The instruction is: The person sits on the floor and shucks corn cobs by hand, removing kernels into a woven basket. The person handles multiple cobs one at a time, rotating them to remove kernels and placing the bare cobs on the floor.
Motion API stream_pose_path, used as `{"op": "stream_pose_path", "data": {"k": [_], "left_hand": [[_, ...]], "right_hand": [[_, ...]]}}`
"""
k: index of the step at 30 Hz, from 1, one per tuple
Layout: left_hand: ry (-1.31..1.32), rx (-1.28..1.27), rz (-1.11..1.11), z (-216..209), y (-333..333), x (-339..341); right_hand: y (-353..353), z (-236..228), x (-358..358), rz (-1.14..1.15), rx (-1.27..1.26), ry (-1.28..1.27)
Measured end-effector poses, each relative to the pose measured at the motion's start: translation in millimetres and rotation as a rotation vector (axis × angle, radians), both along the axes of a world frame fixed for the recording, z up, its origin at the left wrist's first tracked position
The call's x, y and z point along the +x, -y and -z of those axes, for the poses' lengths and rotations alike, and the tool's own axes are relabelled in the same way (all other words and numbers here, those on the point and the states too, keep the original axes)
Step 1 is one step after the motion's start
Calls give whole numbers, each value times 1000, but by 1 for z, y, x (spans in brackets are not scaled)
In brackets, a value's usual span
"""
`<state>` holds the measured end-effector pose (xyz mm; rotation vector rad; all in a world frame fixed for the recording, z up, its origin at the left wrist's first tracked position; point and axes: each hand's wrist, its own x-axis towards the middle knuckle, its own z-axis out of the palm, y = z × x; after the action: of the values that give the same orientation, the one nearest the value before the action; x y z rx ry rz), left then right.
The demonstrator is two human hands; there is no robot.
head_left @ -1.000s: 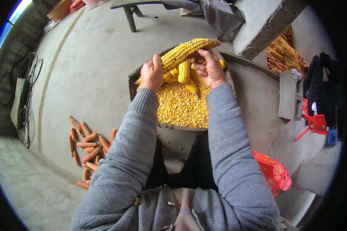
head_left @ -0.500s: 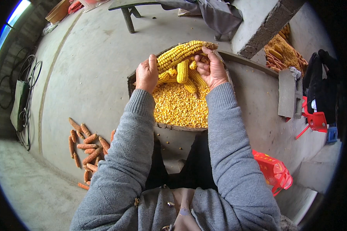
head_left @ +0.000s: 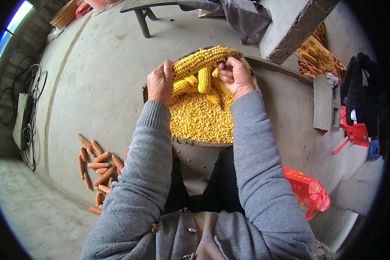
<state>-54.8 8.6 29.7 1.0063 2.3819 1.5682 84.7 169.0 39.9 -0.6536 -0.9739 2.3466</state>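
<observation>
A large yellow ear of corn point(head_left: 199, 61) is held crosswise over the far part of a round woven basket point(head_left: 195, 142). My left hand point(head_left: 161, 82) grips its left end, thumb up along the side. Near the other end, my right hand point(head_left: 237, 77) is closed against the ear, with its fingers curled at the lower edge; part of the grip is hidden. Below the ear, several more corn ears point(head_left: 204, 81) lie in the basket on a bed of loose yellow kernels point(head_left: 201, 119).
Stripped cobs point(head_left: 102, 165) are piled on the floor to the left. A red plastic stool point(head_left: 305, 188) stands at the right, near a concrete block point(head_left: 326, 103). More cobs and kernels point(head_left: 318, 58) lie beyond a low ledge. A bench point(head_left: 147, 5) is at the far side.
My left hand has shifted slightly left. My right hand's thumb and fingers have drawn in from the ear's tip to its lower edge. The ear stays over the basket.
</observation>
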Motion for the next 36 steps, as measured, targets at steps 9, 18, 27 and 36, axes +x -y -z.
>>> {"op": "stream_pose_path", "data": {"k": [9, 18, 27, 36], "left_hand": [[-18, 66, -20, 6, -1, -3], [63, 38, -33, 8, -4, -2], [-62, 26, -52, 5, -5, 4], [-48, 36, -52, 6, -4, 3]], "right_hand": [[5, -11, 7, -50, -38, -118], [2, -6, 3, -35, -13, -84], [2, -1, 0, -10, 51, -1], [7, -7, 0, -92, 51, -24]]}}
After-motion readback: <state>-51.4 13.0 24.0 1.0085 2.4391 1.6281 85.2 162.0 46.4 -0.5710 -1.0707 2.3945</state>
